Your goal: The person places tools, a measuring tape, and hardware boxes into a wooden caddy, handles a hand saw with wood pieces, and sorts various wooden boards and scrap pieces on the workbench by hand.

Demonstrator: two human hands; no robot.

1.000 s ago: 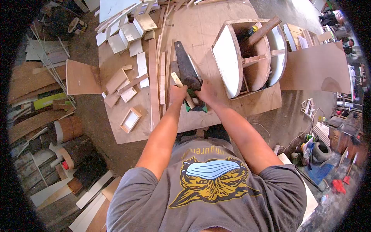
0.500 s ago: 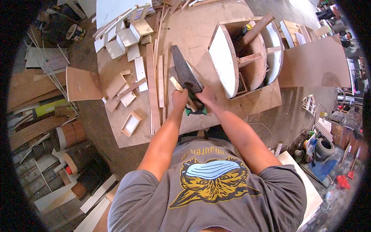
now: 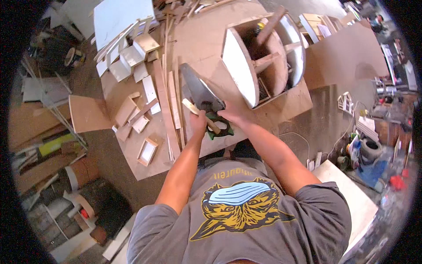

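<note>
Two bare hands, yours, show in the head view near the front edge of a pale brown plywood table (image 3: 202,44). Your left hand (image 3: 198,123) has its fingers wrapped around a short, pale, straight wooden stick (image 3: 191,107) that slants toward 11 o'clock. Below it is a handsaw (image 3: 198,90) with a broad dark-grey blade pointing to 11 o'clock and a black-and-green handle (image 3: 226,131). Your right hand (image 3: 233,113) is at the blade's handle end; its fingers are partly hidden, so I cannot tell whether they grip.

The stick should be light and stiff, easiest held mid-length. The handsaw is likely heavier, with a springy, sharp-edged blade; take it by the handle, though the stick crosses over part of that.

From your hands, long thin brown wooden slats (image 3: 163,99) crowd you between 9 and 10 o'clock. A curved, white-sided wooden cabinet (image 3: 239,66) limits room between 1 and 2. At 8 lies a small shallow wooden box (image 3: 152,155); white angular pieces (image 3: 132,56) sit farther off at 10.
</note>
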